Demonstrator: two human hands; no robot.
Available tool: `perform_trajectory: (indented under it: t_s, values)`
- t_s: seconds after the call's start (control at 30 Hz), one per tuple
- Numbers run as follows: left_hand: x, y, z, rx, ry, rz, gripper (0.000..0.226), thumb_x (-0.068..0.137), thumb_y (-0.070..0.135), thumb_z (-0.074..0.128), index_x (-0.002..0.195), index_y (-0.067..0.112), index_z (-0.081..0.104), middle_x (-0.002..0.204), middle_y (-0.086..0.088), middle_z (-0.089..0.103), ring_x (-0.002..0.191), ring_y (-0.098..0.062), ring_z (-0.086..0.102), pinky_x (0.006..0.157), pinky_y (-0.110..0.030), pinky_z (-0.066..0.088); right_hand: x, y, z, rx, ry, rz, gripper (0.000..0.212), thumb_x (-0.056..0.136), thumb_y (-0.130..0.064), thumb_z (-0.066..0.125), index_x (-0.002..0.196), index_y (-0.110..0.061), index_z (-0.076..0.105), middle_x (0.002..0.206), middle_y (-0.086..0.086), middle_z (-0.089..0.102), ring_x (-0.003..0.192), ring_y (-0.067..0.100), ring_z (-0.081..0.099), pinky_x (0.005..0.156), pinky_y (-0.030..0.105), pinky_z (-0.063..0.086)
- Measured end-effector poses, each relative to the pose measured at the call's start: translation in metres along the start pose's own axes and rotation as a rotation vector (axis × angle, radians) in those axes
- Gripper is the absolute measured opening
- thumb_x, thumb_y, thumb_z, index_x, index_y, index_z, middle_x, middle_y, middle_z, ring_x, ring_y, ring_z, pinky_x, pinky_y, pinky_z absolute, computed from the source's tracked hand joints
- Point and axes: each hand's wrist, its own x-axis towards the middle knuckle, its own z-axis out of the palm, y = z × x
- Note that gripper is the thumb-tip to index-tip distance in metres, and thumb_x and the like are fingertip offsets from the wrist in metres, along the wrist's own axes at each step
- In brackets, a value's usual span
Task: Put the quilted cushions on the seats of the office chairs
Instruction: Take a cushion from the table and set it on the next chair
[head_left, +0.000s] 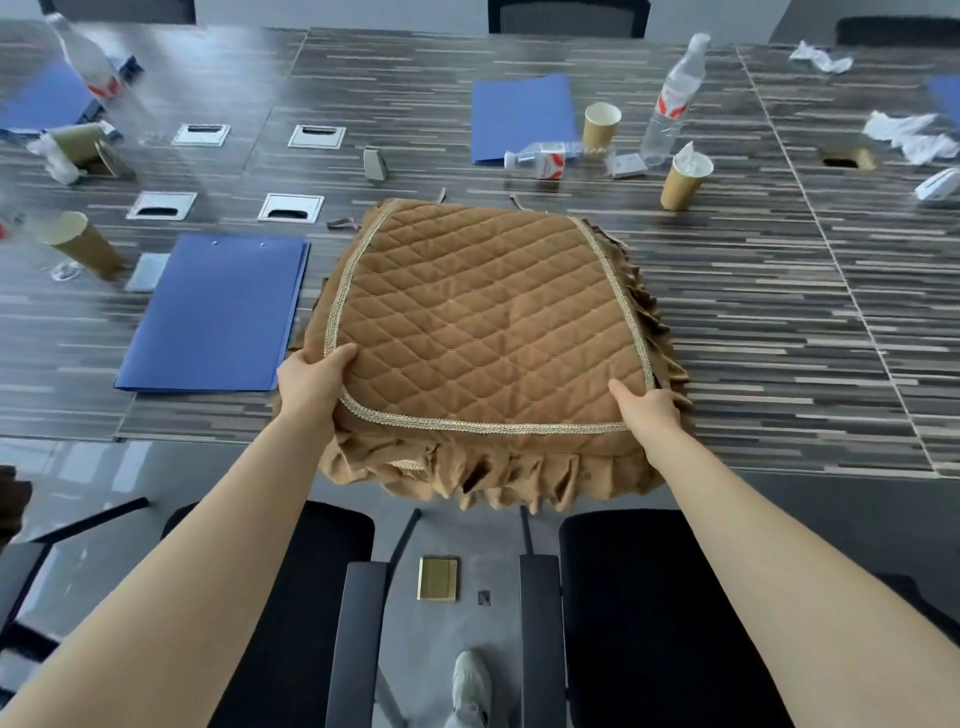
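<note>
A stack of brown quilted cushions (483, 322) with gold trim and ruffled edges lies on the striped table (779, 338), its near edge hanging over the table's front. My left hand (314, 376) grips the near left corner of the top cushion, thumb on top. My right hand (647, 408) grips the near right corner the same way. Two black office chairs stand below the table edge: one seat at the left (291, 597), one at the right (654, 613), both bare.
Blue folders (218, 312) (522, 117), paper cups (683, 179) (85, 244), water bottles (672, 101), crumpled tissues (904, 132) and metal cable hatches (291, 208) lie over the table. Chair armrests (540, 639) flank a gap with a brass floor socket (438, 578). My shoe (470, 686) shows below.
</note>
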Motion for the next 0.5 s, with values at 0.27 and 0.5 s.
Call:
perform_trajectory:
  t_s: [0.27, 0.5]
  values:
    - [-0.005, -0.024, -0.024, 0.155, -0.034, 0.106, 0.040, 0.085, 0.029, 0.070, 0.119, 0.013, 0.058, 0.111, -0.004, 0.064, 0.101, -0.025, 0.062, 0.090, -0.041, 0.052, -0.014, 0.004, -0.022, 0.473, -0.139, -0.046, 0.060, 0.072, -0.029, 0.083, 0.123, -0.012, 0.056, 0.113, 0.008, 0.065, 0.102, 0.029, 0.062, 0.092, 0.044, 0.051]
    - [-0.041, -0.059, -0.061, 0.361, 0.095, 0.448, 0.020, 0.094, 0.022, 0.059, 0.111, 0.011, 0.056, 0.106, -0.001, 0.063, 0.097, -0.020, 0.057, 0.088, -0.035, 0.045, -0.086, 0.030, -0.003, 0.323, 0.118, -0.320, 0.033, 0.082, -0.013, 0.073, 0.107, -0.010, 0.052, 0.093, -0.002, 0.058, 0.090, 0.023, 0.057, 0.086, 0.036, 0.047]
